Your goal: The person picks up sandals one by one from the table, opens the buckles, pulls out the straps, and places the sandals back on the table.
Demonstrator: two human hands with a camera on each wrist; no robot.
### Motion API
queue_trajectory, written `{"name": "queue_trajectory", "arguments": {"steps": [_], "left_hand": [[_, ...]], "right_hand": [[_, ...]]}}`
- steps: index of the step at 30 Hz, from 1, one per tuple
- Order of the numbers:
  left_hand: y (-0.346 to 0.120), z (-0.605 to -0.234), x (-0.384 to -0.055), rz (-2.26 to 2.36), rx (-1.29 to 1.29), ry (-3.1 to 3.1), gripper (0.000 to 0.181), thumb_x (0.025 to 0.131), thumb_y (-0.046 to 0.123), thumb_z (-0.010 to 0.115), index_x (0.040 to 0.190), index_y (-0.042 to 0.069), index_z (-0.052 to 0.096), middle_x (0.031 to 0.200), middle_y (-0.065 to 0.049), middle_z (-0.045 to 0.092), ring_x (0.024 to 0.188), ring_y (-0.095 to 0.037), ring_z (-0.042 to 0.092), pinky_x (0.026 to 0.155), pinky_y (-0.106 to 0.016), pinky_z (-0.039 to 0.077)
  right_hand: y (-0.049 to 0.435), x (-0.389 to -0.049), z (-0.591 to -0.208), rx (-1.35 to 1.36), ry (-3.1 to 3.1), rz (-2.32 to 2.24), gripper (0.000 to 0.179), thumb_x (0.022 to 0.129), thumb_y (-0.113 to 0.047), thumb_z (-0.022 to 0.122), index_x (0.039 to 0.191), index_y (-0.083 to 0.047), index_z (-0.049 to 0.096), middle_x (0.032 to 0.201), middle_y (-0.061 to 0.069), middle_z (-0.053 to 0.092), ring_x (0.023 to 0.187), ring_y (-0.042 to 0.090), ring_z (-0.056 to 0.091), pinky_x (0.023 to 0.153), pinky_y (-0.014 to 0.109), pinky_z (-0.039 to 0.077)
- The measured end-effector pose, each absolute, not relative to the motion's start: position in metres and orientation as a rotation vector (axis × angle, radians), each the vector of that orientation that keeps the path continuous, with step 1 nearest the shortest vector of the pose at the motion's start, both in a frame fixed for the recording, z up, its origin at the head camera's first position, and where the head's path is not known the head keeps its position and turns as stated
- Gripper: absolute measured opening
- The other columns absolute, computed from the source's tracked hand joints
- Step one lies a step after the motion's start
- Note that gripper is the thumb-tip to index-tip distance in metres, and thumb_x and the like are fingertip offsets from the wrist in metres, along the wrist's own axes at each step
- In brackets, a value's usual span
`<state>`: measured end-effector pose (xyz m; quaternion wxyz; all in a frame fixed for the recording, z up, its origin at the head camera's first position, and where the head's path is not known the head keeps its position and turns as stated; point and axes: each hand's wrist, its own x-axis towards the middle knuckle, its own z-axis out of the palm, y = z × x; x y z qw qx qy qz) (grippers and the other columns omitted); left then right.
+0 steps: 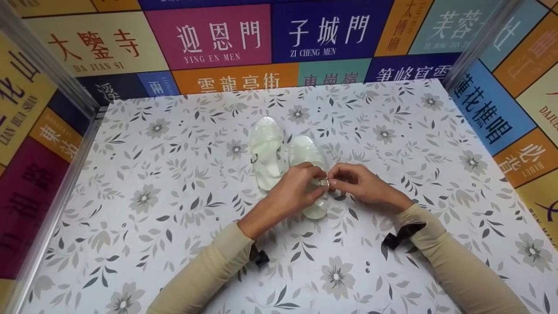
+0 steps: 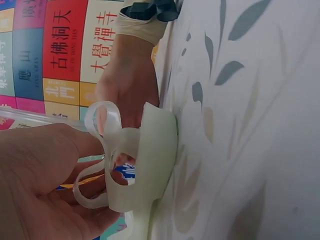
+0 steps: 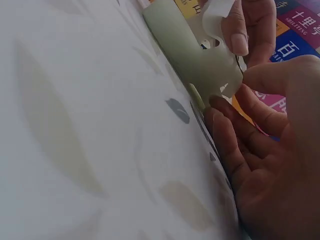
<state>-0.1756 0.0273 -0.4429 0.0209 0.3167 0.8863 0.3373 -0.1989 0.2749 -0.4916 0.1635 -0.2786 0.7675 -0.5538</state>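
Two pale, translucent green sandals lie side by side on the table, toes pointing away. The left sandal (image 1: 265,135) stands apart from both hands, with a small buckle (image 1: 254,158) on its outer side. Over the right sandal (image 1: 305,147), my left hand (image 1: 298,185) reaches across and pinches the ankle strap near its metal buckle (image 1: 323,182). From the other side my right hand (image 1: 362,183) pinches the strap at the buckle with thumb and index finger. A loop of strap (image 2: 90,192) bows up by the left hand's fingers in the left wrist view. Fingers partly hide the buckle.
A white tablecloth (image 1: 183,226) with grey flowers and leaves covers the table. Colourful panels (image 1: 213,39) with Chinese lettering stand behind it and at both sides. A black wrist camera (image 1: 260,258) sits under the left sleeve, another (image 1: 392,240) under the right.
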Motion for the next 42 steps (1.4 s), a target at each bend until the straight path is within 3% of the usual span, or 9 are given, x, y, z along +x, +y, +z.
{"name": "queue_trajectory", "arguments": {"steps": [3, 12, 21, 30, 42], "left_hand": [[0.026, -0.446, -0.178, 1.057, 0.99, 2.748, 0.027, 0.099, 0.018, 0.081, 0.123, 0.008, 0.079, 0.119, -0.006, 0.08, 0.111, -0.019, 0.074, 0.097, -0.023, 0.061], [0.022, -0.451, -0.182, 1.172, 0.956, 2.661, 0.023, 0.099, 0.018, 0.081, 0.12, 0.01, 0.079, 0.119, -0.004, 0.083, 0.112, -0.016, 0.08, 0.096, -0.017, 0.061], [0.018, -0.457, -0.184, 1.19, 1.027, 2.686, 0.022, 0.1, 0.022, 0.079, 0.119, 0.01, 0.078, 0.117, -0.005, 0.083, 0.109, -0.016, 0.081, 0.094, -0.015, 0.06], [0.017, -0.458, -0.183, 1.19, 1.023, 2.69, 0.021, 0.1, 0.023, 0.079, 0.115, 0.008, 0.077, 0.114, -0.006, 0.084, 0.108, -0.016, 0.081, 0.091, -0.014, 0.061], [0.019, -0.458, -0.18, 1.118, 1.089, 2.719, 0.019, 0.104, 0.019, 0.075, 0.117, 0.005, 0.076, 0.114, -0.01, 0.083, 0.108, -0.021, 0.081, 0.093, -0.022, 0.064]], "right_hand": [[0.279, -0.2, -0.492, -0.774, 2.151, -1.58, 0.008, 0.107, -0.01, 0.068, 0.107, -0.002, 0.069, 0.096, 0.022, 0.07, 0.082, 0.021, 0.068, 0.074, 0.026, 0.059], [0.283, -0.199, -0.489, -0.688, 2.095, -1.595, 0.017, 0.108, -0.015, 0.068, 0.108, 0.002, 0.07, 0.095, 0.018, 0.075, 0.079, 0.013, 0.069, 0.053, 0.024, 0.05], [0.282, -0.206, -0.484, -0.711, 1.981, -1.542, 0.023, 0.11, -0.014, 0.063, 0.111, 0.008, 0.067, 0.092, 0.016, 0.074, 0.078, 0.016, 0.066, 0.065, 0.023, 0.054], [0.277, -0.202, -0.491, -0.684, 1.997, -1.621, 0.021, 0.11, -0.013, 0.063, 0.108, 0.007, 0.069, 0.091, 0.015, 0.075, 0.075, 0.013, 0.067, 0.064, 0.021, 0.056], [0.273, -0.194, -0.494, -0.567, 1.995, -1.718, 0.022, 0.108, -0.013, 0.067, 0.113, 0.008, 0.07, 0.092, 0.01, 0.076, 0.075, 0.01, 0.069, 0.07, 0.021, 0.061]]}}
